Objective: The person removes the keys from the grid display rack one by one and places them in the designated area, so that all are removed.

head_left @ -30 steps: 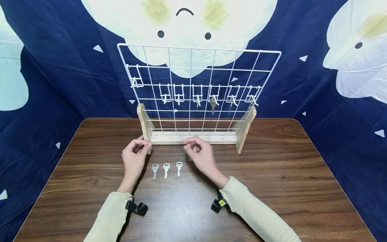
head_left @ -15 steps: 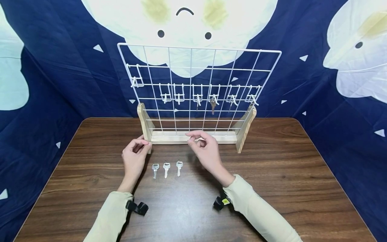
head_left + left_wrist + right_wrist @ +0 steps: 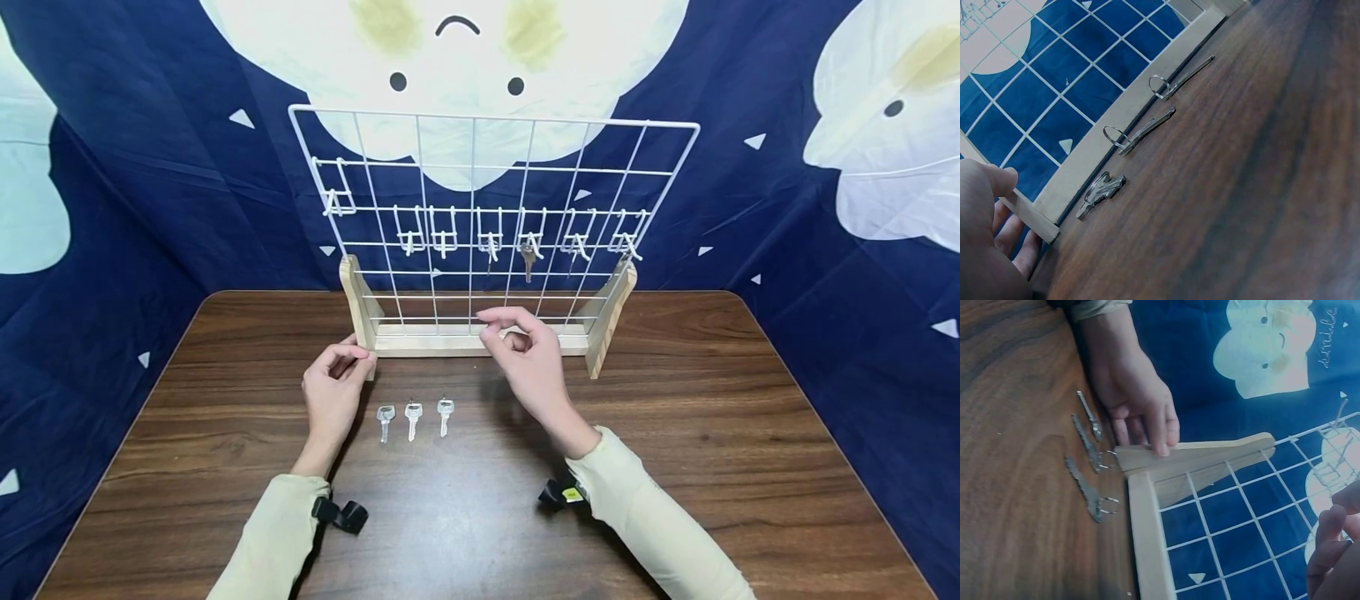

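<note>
My left hand [image 3: 333, 396] grips the foot of the left wooden upright [image 3: 361, 304] of a white wire grid rack [image 3: 495, 121]. Thumb and fingers lie on either side of the wood in the left wrist view. My right hand [image 3: 528, 358] is raised before the rack's lower rail, fingers loosely bent, thumb and forefinger slightly apart with nothing visible between them. Three silver keys, a left key [image 3: 386, 423], a middle key [image 3: 413, 422] and a right key [image 3: 446, 417], lie in a row on the table. Small rings pass through them in the wrist views.
White hooks hang across the grid, one left hook [image 3: 339, 202] higher than the others. A brownish key [image 3: 528, 265] dangles from one hook, and thin key shapes from some others. The brown wood table [image 3: 712, 433] ends at a dark blue patterned cloth [image 3: 195, 158].
My right hand has moved up and to the right, away from the spot near the middle of the rail. The left hand and the keys on the table have stayed put.
</note>
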Demonstrator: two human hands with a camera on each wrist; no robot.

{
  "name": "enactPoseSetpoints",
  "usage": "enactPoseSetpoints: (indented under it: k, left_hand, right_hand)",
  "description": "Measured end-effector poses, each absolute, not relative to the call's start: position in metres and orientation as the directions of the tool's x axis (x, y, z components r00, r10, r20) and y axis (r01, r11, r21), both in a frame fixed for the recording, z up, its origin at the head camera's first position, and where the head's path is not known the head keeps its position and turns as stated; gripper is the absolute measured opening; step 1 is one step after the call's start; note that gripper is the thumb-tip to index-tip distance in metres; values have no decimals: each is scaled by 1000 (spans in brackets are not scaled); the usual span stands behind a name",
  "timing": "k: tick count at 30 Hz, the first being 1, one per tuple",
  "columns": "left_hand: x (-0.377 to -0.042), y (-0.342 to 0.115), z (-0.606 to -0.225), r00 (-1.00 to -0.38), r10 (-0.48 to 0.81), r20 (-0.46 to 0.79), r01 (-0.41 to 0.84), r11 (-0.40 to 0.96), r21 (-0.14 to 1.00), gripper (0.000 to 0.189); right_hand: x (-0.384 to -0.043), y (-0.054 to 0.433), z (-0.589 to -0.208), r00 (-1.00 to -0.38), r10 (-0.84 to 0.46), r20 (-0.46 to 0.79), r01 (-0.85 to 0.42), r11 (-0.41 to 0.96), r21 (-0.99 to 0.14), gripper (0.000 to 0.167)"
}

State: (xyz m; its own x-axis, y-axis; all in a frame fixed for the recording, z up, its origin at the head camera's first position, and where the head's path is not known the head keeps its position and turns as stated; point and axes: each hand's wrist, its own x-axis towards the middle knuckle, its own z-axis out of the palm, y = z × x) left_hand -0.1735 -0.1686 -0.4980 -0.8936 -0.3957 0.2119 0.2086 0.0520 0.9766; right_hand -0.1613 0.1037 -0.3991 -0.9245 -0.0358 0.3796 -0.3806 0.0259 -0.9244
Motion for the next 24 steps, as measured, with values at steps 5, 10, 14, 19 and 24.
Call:
enactPoseSetpoints:
  k: [5, 10, 14, 19, 24]
  left_hand:
    - [-174, -169, -498, -893, -394, 219, 214, 58, 975, 12]
    - [-174, -169, -498, -894, -392, 216, 209, 61, 976, 12]
    - [-173, -169, -498, -894, -394, 212, 206, 58, 977, 13]
    - [-173, -170, -498, -893, -398, 211, 206, 57, 977, 13]
    - [-175, -169, -499, -894, -396, 211, 209, 49, 977, 13]
  right_hand:
    - [-162, 109, -392, -912, -12, 410, -410, -19, -912, 22]
    - [-161, 112, -385, -906, 4, 423, -422, -52, -905, 23]
    - [-161, 114, -381, -906, 17, 423, -424, -41, -905, 22]
    - [-163, 114, -378, -906, 40, 422, -423, -24, -906, 21]
    - [-168, 112, -373, -893, 59, 446, -447, -4, -895, 23]
